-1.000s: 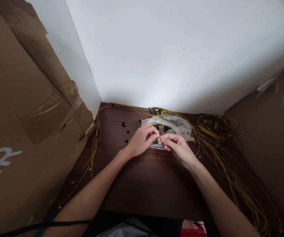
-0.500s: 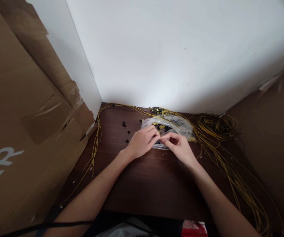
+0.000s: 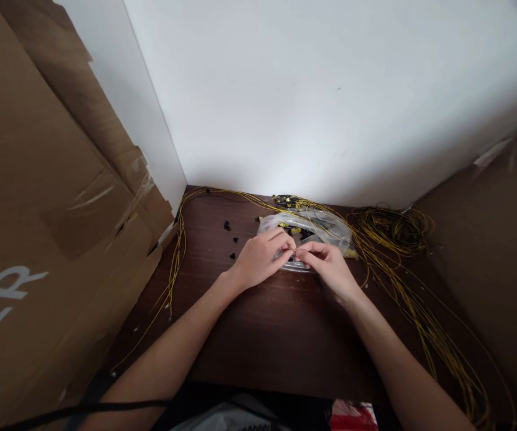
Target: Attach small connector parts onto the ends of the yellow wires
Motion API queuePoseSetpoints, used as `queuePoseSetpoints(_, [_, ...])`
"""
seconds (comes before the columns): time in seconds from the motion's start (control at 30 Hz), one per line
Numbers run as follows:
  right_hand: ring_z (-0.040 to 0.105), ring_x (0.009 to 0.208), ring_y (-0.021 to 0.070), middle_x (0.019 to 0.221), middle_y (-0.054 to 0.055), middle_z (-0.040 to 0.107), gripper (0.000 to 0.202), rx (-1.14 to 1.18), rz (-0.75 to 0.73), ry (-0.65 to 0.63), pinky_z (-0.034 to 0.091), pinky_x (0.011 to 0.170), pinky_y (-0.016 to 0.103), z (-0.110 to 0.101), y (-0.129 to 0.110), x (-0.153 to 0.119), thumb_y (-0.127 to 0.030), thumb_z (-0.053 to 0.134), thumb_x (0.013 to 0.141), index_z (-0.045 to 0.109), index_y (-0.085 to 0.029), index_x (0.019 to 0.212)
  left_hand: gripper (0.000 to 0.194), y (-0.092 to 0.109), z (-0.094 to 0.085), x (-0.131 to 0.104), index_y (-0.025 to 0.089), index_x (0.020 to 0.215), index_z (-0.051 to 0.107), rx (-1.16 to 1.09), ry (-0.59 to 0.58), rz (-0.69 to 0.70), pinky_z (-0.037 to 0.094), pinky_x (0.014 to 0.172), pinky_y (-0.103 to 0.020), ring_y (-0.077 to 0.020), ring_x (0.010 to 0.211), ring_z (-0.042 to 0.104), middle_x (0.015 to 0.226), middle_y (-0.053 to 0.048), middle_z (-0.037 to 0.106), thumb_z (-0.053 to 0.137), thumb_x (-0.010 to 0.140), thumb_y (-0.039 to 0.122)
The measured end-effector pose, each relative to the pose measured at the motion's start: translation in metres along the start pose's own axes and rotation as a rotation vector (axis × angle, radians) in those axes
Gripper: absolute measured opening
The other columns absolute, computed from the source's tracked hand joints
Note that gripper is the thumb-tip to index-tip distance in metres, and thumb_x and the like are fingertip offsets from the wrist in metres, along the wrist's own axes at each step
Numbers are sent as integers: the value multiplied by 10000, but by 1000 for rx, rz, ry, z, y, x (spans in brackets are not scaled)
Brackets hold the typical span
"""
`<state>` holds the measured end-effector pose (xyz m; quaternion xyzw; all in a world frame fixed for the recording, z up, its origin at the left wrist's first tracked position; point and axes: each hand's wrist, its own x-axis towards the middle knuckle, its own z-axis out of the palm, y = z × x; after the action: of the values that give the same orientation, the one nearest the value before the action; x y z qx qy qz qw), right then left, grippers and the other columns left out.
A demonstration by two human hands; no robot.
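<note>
Over the front of a clear plastic bag [image 3: 330, 230], my left hand [image 3: 261, 258] and my right hand [image 3: 330, 269] meet fingertip to fingertip. Both are closed in a pinch. A short stretch of thin yellow wire [image 3: 295, 251] shows between them; its ends are hidden by the fingers. Small black and yellow connector parts [image 3: 295, 230] lie in the bag just beyond my hands. Left of my left hand, several small black pieces [image 3: 227, 225] are scattered on the dark wooden table [image 3: 258, 335].
Long yellow wires [image 3: 402, 287] run down the right side from a coiled bundle [image 3: 391, 230]. More wires curve along the back and left edge. A cluster of black and yellow connectors [image 3: 285, 201] sits by the white wall [image 3: 307, 102]. Cardboard [image 3: 61, 197] stands at left.
My fingertips have drawn slightly apart, and more of the yellow wire shows between them. The view has shifted a little; the things on the table lie as before.
</note>
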<state>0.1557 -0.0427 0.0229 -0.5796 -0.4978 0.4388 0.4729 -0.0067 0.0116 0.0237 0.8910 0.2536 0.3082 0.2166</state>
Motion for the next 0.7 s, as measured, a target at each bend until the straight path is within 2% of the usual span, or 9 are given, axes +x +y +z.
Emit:
queuePoseSetpoints(0.3, [450,546,96,578,-16,566,138,1,32,-6,361,571,241,1,-3,-1,-281,636,647,633,-143,635,122,1,0,0,171,819,562,-47,-7,-10,403,650,-236,-113,735,485,811,-13,537,441,829,171])
queuePoseSetpoints(0.57, [470,565,106,601,-8,579,136,-40,-5,-61,369,574,245,-1,-5,-3,-286,616,662,623,-160,612,122,-2,-1,4,143,752,583,-384,-84,-108,386,570,-214,-87,625,450,733,-12,539,478,799,180])
queuePoseSetpoints(0.7, [454,539,101,586,-3,576,160,-36,-2,-17,360,548,242,-1,-3,-2,-311,628,660,629,-154,628,118,-2,1,4,136,768,596,-437,-31,-160,374,553,-214,-88,618,450,731,-22,551,492,790,187])
